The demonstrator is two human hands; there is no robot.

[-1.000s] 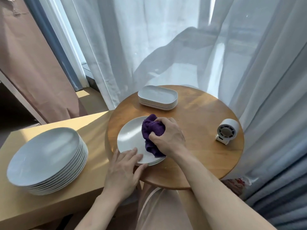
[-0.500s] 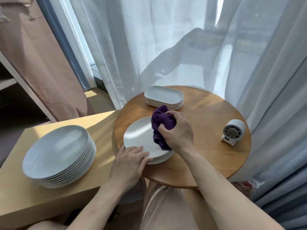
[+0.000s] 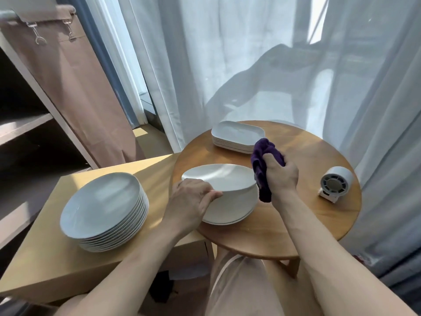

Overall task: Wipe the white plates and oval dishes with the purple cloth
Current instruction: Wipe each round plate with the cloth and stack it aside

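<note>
My left hand [image 3: 190,200] grips the near left rim of a white plate [image 3: 218,180] and holds it tilted up above a few more plates [image 3: 230,210] lying on the round wooden table [image 3: 296,222]. My right hand [image 3: 281,176] grips the bunched purple cloth [image 3: 262,163] just beside the lifted plate's right edge. A stack of white oval dishes [image 3: 238,136] stands at the back of the round table. A tall stack of white plates [image 3: 102,205] sits on the lower light-wood table [image 3: 41,258] to the left.
A small white round fan [image 3: 336,184] stands on the right side of the round table. Sheer white curtains [image 3: 227,65] hang close behind it. A brown fabric cover [image 3: 75,92] and dark shelves [image 3: 20,128] are at the left.
My left hand has taken hold of the top plate's rim and lifted it to a tilt. My right hand has drawn the cloth off the plate's face to its right edge.
</note>
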